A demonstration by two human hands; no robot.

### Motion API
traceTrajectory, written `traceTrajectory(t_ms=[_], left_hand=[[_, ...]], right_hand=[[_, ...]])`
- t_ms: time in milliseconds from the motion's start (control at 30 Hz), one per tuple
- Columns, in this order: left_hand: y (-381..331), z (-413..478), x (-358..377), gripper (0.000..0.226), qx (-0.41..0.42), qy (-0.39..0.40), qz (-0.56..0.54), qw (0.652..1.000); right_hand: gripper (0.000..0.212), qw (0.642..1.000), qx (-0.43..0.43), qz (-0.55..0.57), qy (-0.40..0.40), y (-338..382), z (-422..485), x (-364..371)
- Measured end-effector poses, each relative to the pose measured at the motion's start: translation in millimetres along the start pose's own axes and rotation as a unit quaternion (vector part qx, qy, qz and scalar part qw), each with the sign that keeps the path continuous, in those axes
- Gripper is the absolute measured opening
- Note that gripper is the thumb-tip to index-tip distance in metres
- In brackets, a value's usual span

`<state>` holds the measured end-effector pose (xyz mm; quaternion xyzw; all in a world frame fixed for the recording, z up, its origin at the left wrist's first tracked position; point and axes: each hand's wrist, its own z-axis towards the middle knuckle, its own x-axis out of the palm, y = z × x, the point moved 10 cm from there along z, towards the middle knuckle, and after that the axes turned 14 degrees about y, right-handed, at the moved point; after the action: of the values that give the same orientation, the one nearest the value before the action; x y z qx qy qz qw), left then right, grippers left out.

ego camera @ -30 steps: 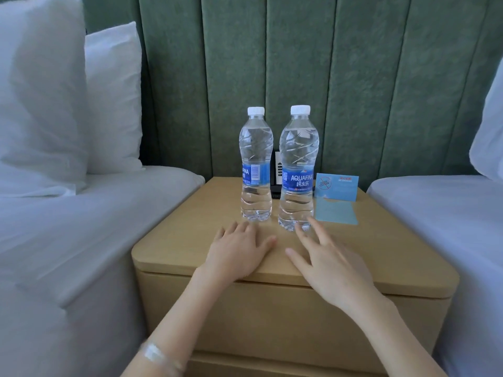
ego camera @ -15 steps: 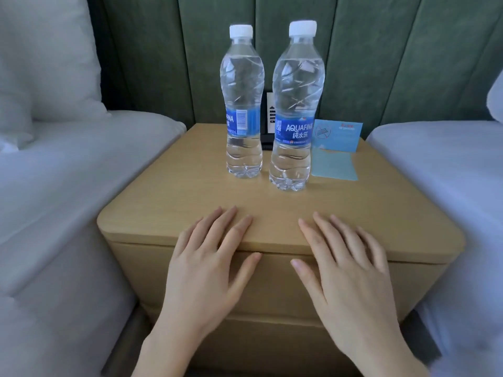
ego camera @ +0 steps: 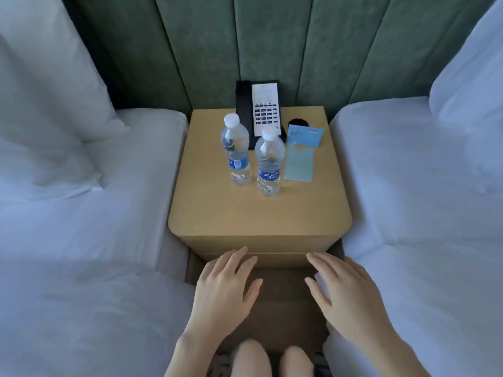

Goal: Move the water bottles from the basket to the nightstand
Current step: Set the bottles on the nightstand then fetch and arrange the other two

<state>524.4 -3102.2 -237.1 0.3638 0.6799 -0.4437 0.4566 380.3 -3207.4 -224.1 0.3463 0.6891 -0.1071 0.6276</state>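
Hands are empty: the left hand (ego camera: 226, 289) and the right hand (ego camera: 345, 292) hover flat with spread fingers, low in front of the nightstand (ego camera: 258, 213), holding nothing. Ahead of them, on the top, the left bottle (ego camera: 236, 151) and the right bottle (ego camera: 268, 164) stand upright, long axes vertical, just beside each other, before the telephone (ego camera: 260, 107) and next to a blue card (ego camera: 300, 156). Each hand is nearer its own bottle. No basket is visible; the task looks finished. Compared with half a second ago, both hands have left the top's front edge and the view has risen.
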Motion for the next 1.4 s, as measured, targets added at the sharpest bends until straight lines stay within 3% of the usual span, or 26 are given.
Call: traceTrajectory(t_ms=[167, 300, 500, 633, 767, 1033, 1400], left_hand=[[-73, -25, -140, 0.038, 0.067, -0.017, 0.019, 0.997], [-122, -28, -207, 0.043, 0.110, -0.021, 0.036, 0.993], [-189, -26, -206, 0.046, 0.238, 0.030, 0.048, 0.970], [-236, -40, -176, 0.051, 0.350, 0.090, 0.093, 0.928], [-290, -71, -147, 0.054, 0.472, 0.151, 0.145, 0.856], [-406, -192, -90, 0.060, 0.689, 0.216, 0.208, 0.660], [-516, -496, -25, 0.052, 0.881, 0.214, 0.220, 0.360]], right_hand=[[0.048, 0.999, -0.004, -0.004, -0.034, 21, -50, -134], [0.055, 0.998, 0.030, -0.023, -0.058, 17, -87, -209], [0.055, 0.986, 0.140, -0.058, -0.064, -5, -152, -227], [0.060, 0.966, 0.253, -0.037, -0.042, -14, -214, -201], [0.059, 0.926, 0.375, -0.001, -0.033, -10, -296, -169], [0.061, 0.800, 0.593, 0.079, -0.048, 38, -484, -120], [0.060, 0.616, 0.764, 0.154, -0.118, 183, -735, -54]])
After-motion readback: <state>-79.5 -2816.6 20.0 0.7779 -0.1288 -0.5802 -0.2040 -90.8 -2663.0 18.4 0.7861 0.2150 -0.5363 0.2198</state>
